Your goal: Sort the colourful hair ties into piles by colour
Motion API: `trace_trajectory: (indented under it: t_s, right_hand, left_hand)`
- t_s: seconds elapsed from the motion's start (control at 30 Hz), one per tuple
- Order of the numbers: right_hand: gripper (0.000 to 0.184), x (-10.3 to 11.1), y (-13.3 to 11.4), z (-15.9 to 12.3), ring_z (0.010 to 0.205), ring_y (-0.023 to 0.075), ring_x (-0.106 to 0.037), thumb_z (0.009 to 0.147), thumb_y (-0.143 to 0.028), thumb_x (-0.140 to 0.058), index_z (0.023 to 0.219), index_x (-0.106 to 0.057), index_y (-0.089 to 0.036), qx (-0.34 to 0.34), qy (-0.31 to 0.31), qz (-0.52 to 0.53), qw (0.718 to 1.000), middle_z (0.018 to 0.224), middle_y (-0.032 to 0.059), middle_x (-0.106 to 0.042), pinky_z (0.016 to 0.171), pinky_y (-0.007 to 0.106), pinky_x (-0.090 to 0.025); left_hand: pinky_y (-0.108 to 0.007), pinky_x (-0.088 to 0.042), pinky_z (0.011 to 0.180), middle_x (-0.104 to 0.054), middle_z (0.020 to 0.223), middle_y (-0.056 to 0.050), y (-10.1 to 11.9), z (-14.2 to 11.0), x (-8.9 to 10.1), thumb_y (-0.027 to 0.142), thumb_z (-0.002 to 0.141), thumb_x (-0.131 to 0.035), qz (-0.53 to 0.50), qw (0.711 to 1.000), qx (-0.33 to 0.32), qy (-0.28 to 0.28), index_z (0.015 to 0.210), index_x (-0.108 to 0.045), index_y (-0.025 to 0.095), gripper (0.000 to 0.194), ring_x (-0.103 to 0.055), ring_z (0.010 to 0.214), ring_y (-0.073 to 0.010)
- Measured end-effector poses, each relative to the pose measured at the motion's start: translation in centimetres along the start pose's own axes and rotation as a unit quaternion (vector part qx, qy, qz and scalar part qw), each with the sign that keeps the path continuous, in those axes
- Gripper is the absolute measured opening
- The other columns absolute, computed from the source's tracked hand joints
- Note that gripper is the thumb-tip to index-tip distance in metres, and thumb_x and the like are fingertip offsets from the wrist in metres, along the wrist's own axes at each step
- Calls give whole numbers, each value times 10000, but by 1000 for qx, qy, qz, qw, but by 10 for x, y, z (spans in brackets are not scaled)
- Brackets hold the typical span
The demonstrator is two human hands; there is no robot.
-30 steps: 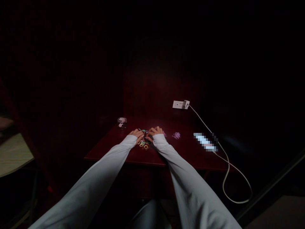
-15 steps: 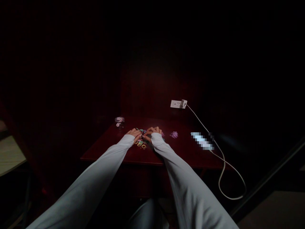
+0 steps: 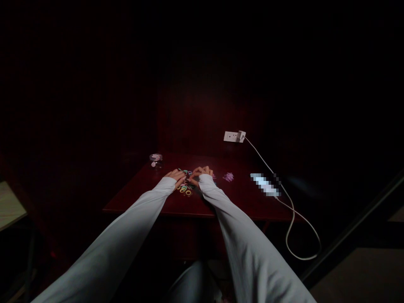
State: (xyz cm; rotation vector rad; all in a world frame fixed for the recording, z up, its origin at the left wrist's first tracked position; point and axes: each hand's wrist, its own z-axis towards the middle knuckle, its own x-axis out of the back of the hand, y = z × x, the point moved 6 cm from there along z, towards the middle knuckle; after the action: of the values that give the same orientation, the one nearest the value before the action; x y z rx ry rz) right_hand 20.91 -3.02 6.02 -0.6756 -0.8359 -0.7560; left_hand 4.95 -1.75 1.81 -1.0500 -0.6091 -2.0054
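Note:
A loose pile of small coloured hair ties (image 3: 184,190), yellow, green, pink and blue, lies on the dark red table (image 3: 176,206). My left hand (image 3: 175,176) rests at the left side of the pile, its fingers stretched out over the ties. My right hand (image 3: 201,173) is at the right side, fingers curled and thumb close to the index finger; what lies between them is too small and dark to make out. The fingertips of both hands nearly meet above the pile. A separate heap of purple hair ties (image 3: 229,176) lies right of my right hand.
A clear jar (image 3: 155,160) with pinkish contents or lid stands at the back left. To the right lies a blurred-out, bright device (image 3: 264,184) with a white cable (image 3: 292,214) running to a charger in the wall socket (image 3: 232,136).
The view has shifted slightly, so everything sits a little further left and higher. Both hands stay at the pile, with only small finger movements.

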Motion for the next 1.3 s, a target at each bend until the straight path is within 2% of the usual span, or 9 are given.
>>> trace_trajectory:
  t_s: [0.1, 0.27, 0.37, 0.47, 0.8, 0.9, 1.07, 1.17, 1.3]
  right_hand:
    - [291, 15, 15, 2, 1073, 221, -432, 980, -482, -616, 897, -815, -287, -22, 22, -10, 999, 1096, 17, -692, 896, 349, -246]
    - [268, 50, 67, -12, 1060, 255, -410, 958, -480, -638, 913, -817, -286, -91, 67, -39, 993, 1084, 48, -685, 865, 372, -243]
    - [307, 60, 93, -26, 1046, 270, -413, 965, -484, -619, 860, -817, -275, -109, 63, -58, 990, 1065, 63, -691, 861, 383, -245]
    - [302, 61, 104, -36, 1048, 275, -431, 959, -488, -627, 858, -818, -278, -114, 34, -84, 989, 1063, 66, -696, 863, 385, -262]
    - [291, 46, 78, -38, 1058, 259, -456, 975, -469, -612, 910, -809, -265, -42, -24, -106, 993, 1093, 68, -697, 877, 375, -275]
    - [271, 49, 74, -37, 1053, 252, -461, 965, -462, -633, 915, -803, -257, -45, -22, -116, 992, 1099, 62, -699, 877, 369, -279]
    - [278, 52, 64, -32, 1061, 264, -477, 992, -446, -589, 960, -794, -261, -41, -11, -143, 989, 1097, 65, -711, 863, 371, -285]
    - [287, 44, 51, -25, 1081, 271, -483, 1005, -450, -567, 1021, -785, -264, -26, -19, -149, 988, 1101, 63, -720, 869, 371, -289]
    - [302, 25, 29, -15, 1094, 270, -490, 1021, -438, -533, 1059, -776, -264, 17, -44, -159, 986, 1099, 71, -719, 886, 372, -289]
  left_hand:
    - [-305, -445, 855, -716, 1098, -50, -2, 0, -2, 314, 1062, -385, 4, 1000, 12, 18, 1095, -680, 220, 311, -569, 1009, -195]
    - [-320, -435, 841, -703, 988, -53, 0, -2, -1, 358, 1055, -392, 2, 999, 16, 35, 1047, -685, 226, 321, -563, 983, -210]
    - [-328, -430, 872, -702, 1024, -55, 0, -3, 3, 361, 1057, -392, -5, 999, 20, 39, 1049, -683, 230, 319, -562, 1005, -214]
    - [-326, -428, 878, -709, 1056, -53, 0, -3, 3, 364, 1054, -411, -13, 999, 24, 18, 1066, -682, 233, 301, -564, 1020, -215]
    - [-329, -431, 881, -706, 1163, -55, -6, 0, 1, 357, 1056, -413, -11, 999, 32, -20, 1134, -685, 247, 304, -573, 1059, -220]
    - [-343, -432, 884, -711, 1105, -61, -2, -2, 10, 323, 1067, -376, 6, 999, 49, -3, 1116, -680, 243, 318, -578, 1040, -226]
    - [-372, -432, 862, -714, 1094, -69, -3, -5, 28, 305, 1061, -368, 67, 988, 132, 54, 1028, -663, 228, 306, -573, 1038, -256]
    - [-382, -435, 869, -703, 1135, -82, -4, -8, 35, 294, 1054, -370, 84, 980, 160, 78, 1043, -658, 220, 298, -567, 1050, -269]
    - [-397, -439, 884, -696, 1150, -87, -5, -9, 38, 241, 1021, -404, 87, 976, 188, 70, 1032, -657, 217, 254, -561, 1074, -289]
